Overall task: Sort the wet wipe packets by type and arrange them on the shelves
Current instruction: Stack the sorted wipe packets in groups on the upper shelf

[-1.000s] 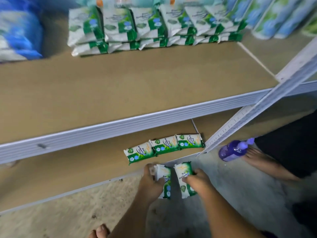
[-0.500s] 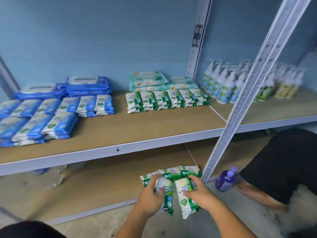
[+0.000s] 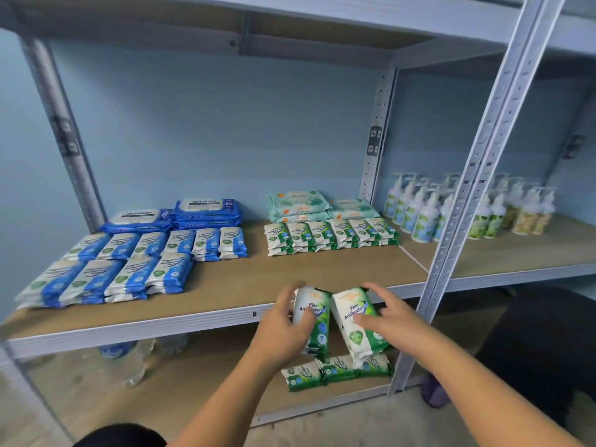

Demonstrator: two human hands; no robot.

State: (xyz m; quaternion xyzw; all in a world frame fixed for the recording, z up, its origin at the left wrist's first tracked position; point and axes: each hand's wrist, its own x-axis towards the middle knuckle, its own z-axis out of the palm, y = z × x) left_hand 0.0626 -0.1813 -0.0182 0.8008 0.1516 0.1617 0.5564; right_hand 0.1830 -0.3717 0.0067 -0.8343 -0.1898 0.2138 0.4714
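Blue packets (image 3: pixel 129 262) and a green row (image 3: pixel 329 235) lie sorted on the middle shelf (image 3: pixel 290 275). The left hand (image 3: pixel 283 330) and right hand (image 3: pixel 392 321) each curl a grip round a green packet (image 3: pixel 317 312) at its front edge; three more packets (image 3: pixel 335 371) wait below.

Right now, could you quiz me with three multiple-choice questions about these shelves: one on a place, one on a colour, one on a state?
1. The three loose packets lie: A on the lower shelf; B on the floor; C on the top shelf.
2. The two raised packets are: A blue; B green and white; C orange.
3. The left grip and right grip: A are both empty; B share one packet; C each hold one packet.
A: they rest on that board, below the raised pair.
B: green and white wrappers show.
C: fingers curl round one packet each.
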